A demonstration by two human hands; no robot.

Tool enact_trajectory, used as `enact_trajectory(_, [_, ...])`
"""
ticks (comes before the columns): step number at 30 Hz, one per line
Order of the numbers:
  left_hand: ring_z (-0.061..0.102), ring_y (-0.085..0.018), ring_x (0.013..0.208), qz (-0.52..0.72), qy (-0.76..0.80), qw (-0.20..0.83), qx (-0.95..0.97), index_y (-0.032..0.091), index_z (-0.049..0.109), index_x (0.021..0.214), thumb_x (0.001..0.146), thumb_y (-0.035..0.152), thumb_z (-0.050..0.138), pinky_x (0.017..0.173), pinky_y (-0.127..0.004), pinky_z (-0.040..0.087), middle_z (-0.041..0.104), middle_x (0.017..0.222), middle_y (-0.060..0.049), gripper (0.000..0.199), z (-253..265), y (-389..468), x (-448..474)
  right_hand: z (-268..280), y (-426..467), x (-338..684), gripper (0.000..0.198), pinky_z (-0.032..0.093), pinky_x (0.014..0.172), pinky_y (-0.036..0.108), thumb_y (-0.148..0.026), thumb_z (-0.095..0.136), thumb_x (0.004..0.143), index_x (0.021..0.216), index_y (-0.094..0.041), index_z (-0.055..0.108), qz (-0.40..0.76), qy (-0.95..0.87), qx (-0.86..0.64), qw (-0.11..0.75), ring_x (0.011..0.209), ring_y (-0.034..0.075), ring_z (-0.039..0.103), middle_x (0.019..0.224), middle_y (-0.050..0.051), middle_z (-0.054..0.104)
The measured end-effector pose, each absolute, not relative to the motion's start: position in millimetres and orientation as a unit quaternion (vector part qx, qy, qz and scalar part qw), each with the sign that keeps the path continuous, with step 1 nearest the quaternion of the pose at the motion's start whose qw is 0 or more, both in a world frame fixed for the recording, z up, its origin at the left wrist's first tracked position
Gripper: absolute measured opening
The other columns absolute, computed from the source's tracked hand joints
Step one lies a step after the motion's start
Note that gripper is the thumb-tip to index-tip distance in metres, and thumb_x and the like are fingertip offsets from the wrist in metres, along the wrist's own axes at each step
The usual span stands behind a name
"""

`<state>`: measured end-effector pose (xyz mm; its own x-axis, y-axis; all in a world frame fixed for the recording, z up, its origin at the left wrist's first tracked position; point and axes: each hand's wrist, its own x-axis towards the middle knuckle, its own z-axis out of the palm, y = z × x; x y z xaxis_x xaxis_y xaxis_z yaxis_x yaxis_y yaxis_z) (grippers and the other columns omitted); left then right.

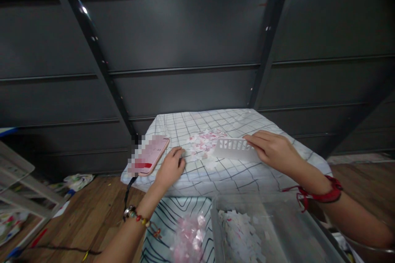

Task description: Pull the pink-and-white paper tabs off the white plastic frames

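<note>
My right hand (pixel 273 148) pinches the upper edge of a flat white plastic piece with a row of slots (pixel 233 150). The piece stands tilted on the checked cloth, at the right side of a loose heap of pink and white paper scraps (pixel 203 143). My left hand (pixel 171 167) lies low on the cloth to the left of the heap. Its fingers are slightly bent and apart, with nothing visible in them. Just left of that hand is a pink phone (pixel 153 154), partly blurred out.
The checked cloth (pixel 182 125) covers a small table against a dark panelled wall (pixel 185 28). Before it stand a translucent bin (pixel 296 222) with paper scraps and a striped-lined container (pixel 163 213) holding shiny pink packets (pixel 189 236). A pale rack (pixel 18 172) is at left.
</note>
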<state>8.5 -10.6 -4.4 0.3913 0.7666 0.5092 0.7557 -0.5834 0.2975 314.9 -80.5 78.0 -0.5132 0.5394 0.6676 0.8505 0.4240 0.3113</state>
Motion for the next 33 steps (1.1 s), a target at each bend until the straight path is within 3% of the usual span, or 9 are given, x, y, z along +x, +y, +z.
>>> enact_trajectory(19, [0.051, -0.022, 0.107, 0.304, 0.463, 0.018, 0.832, 0.011, 0.056, 0.105, 0.080, 0.013, 0.043, 0.097, -0.039, 0.040, 0.052, 0.115, -0.013, 0.028, -3.0, -11.0, 8.9, 82.4, -84.6, 309.5, 0.024, 0.046, 0.064, 0.027, -0.011, 0.041, 0.080, 0.092, -0.013, 0.062, -0.307, -0.821, -0.417, 0.241, 0.071, 0.015, 0.058, 0.075, 0.005, 0.064])
enact_trajectory(33, [0.052, -0.021, 0.105, 0.313, 0.463, 0.015, 0.829, 0.015, 0.057, 0.104, 0.079, 0.012, 0.044, 0.096, -0.039, 0.042, 0.053, 0.114, -0.011, 0.028, -2.8, -11.3, 9.2, 83.6, -87.7, 318.0, 0.026, 0.045, 0.065, 0.027, -0.008, 0.040, 0.077, 0.090, -0.015, 0.062, -0.339, -0.798, -0.441, 0.231, 0.071, 0.016, 0.057, 0.074, 0.005, 0.064])
